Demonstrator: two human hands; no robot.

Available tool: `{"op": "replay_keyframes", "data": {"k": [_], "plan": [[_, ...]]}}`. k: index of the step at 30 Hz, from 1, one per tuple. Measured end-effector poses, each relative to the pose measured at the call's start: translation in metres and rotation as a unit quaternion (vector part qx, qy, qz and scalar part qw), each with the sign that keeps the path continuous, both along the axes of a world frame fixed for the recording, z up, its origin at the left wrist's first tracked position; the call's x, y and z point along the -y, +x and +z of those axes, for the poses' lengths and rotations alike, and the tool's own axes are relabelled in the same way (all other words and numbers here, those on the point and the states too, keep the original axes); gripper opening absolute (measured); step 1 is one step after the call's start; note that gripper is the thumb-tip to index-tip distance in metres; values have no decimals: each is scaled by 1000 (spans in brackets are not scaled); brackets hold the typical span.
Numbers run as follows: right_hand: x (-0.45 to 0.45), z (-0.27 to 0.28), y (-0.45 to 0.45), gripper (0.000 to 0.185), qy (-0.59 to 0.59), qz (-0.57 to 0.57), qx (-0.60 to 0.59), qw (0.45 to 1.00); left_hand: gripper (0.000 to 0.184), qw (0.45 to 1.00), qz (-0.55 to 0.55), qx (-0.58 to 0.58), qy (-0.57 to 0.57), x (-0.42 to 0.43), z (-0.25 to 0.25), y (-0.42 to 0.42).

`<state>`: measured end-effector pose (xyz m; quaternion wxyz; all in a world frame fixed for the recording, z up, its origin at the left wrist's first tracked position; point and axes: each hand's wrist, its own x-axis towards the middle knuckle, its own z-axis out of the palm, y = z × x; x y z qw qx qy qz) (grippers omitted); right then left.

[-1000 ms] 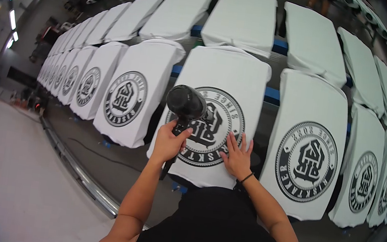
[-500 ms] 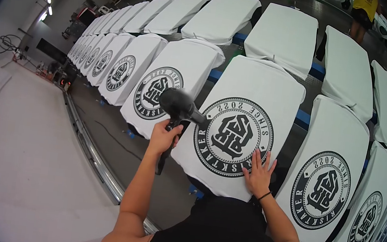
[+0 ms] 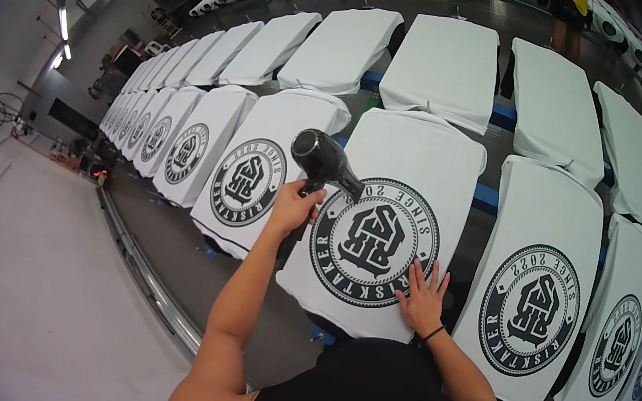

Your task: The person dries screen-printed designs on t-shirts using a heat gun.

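A black hair dryer point(image 3: 321, 156) is gripped by its handle in my left hand point(image 3: 295, 207), its nozzle angled down over the upper left part of a round black print point(image 3: 374, 241). That print, lettered "RISKTAKER" and "SINCE 2022", lies on the white T-shirt point(image 3: 423, 150) stretched over a board in front of me. My right hand point(image 3: 424, 303) rests flat on the shirt with fingers spread, its fingertips at the lower right rim of the print. A dark band circles my right wrist.
Printed shirts on boards stand close on the left point(image 3: 248, 184) and right point(image 3: 536, 311). Behind is a row of plain white shirts point(image 3: 439, 71). A metal rail point(image 3: 144, 271) runs along the lower left. A person in a yellow top point(image 3: 569, 8) stands at the back.
My left hand has moved the hair dryer up and right, from the print's left edge to its upper left. My right hand stays at the lower right rim. The view has shifted slightly.
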<state>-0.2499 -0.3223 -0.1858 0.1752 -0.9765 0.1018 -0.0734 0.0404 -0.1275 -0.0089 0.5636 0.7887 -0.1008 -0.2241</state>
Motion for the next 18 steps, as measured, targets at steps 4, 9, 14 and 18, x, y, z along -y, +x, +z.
{"op": "replay_keyframes", "data": {"k": [4,9,14,18], "plan": [[2,-1,-1,74,-6,-8,-6,1000,21,999,-31,-20,-14,36,3,3],[3,-4,-2,73,14,-16,-1,1000,21,996,-89,-28,1,72,2,-5],[11,-5,-6,68,33,-44,42,998,22,987,-150,-50,-5,101,3,-30],[20,-4,-9,68,36,-106,52,992,22,978,-195,-76,11,110,12,-53]]}}
